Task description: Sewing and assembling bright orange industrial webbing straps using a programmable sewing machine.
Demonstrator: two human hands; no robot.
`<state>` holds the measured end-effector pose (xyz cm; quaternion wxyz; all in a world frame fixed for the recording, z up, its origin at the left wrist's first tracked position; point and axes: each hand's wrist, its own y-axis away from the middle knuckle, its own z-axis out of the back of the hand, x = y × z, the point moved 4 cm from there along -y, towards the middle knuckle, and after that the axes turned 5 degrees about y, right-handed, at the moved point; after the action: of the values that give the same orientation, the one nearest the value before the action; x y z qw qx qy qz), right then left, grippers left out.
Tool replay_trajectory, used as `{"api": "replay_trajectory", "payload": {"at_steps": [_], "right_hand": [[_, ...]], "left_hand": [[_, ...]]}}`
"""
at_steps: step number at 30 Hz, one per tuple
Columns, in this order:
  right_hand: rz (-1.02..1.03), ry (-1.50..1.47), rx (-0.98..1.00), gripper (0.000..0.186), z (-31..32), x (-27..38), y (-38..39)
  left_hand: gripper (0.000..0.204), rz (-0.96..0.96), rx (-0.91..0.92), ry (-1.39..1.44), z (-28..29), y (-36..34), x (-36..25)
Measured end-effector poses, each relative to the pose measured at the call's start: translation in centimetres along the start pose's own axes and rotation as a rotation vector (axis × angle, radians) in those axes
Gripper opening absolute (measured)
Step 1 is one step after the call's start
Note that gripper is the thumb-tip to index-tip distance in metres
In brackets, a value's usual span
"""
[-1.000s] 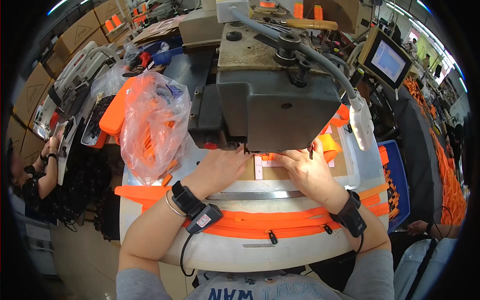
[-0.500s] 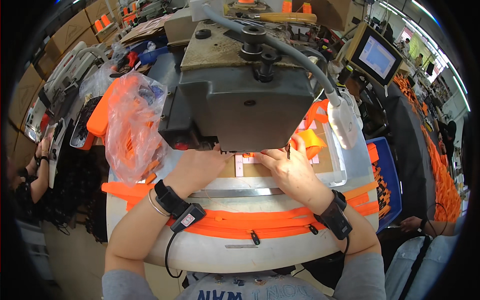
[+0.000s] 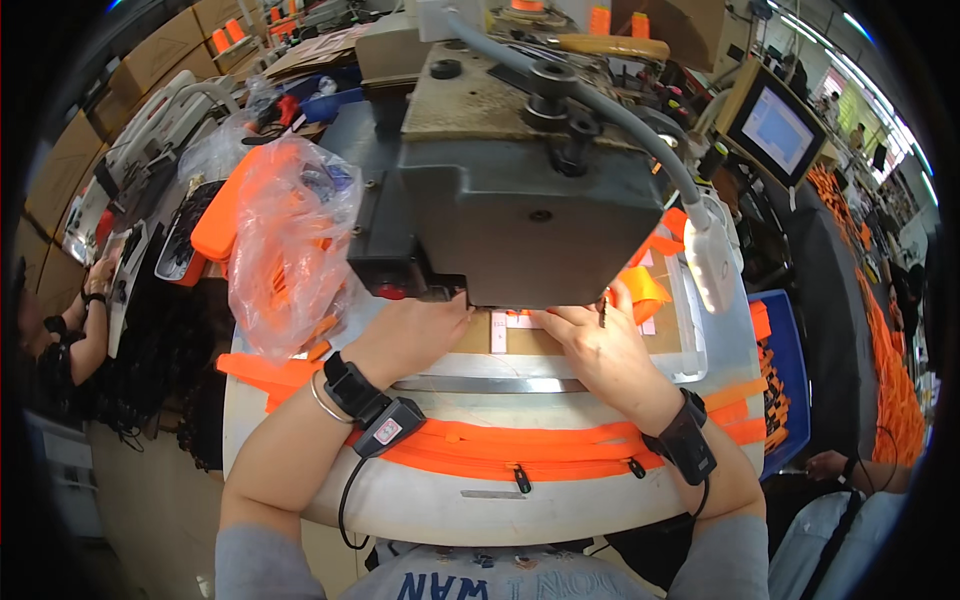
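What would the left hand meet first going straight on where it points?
The left hand would likely meet the dark grey machine head; depth is unclear, so it might slip underneath.

Counted: one dark-grey metal sewing-machine head (image 3: 530,225), two black zipper pulls (image 3: 522,482) (both on orange fabric tape (image 3: 570,465)), two black box-shaped wrist units (image 3: 690,457), one tan-framed screen (image 3: 778,130).

my left forearm (image 3: 285,450) and right forearm (image 3: 735,480) cross the tabletop's (image 3: 420,510) near edge, slanting inward. my left hand (image 3: 412,338): back up, fingertips partly hidden. my right hand (image 3: 608,355): back up, fingers spread, slightly bent. hands apart.
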<state>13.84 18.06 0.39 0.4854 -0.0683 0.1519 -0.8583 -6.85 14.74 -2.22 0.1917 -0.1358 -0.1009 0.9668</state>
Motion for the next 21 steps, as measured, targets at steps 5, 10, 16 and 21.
{"api": "replay_trajectory", "payload": {"at_steps": [5, 10, 16, 21], "right_hand": [[0.001, 0.021, -0.042, 0.039, 0.6, 0.3, -0.2], [0.008, 0.048, -0.120, 0.035, 1.8, 0.6, -0.3], [0.018, 0.121, -0.042, 0.032, 2.0, 0.3, -0.2], [0.019, -0.001, 0.001, 0.034, 2.5, 0.3, -0.7]], "left_hand": [[0.022, 0.137, 0.134, 0.035, 1.2, 0.4, -0.8], [0.022, 0.000, 0.023, 0.035, 3.0, 0.2, -3.1], [0.018, -0.142, -0.105, -0.031, 2.9, 0.4, -4.9], [0.013, -0.185, -0.221, -0.032, 2.0, -0.1, -5.2]]}}
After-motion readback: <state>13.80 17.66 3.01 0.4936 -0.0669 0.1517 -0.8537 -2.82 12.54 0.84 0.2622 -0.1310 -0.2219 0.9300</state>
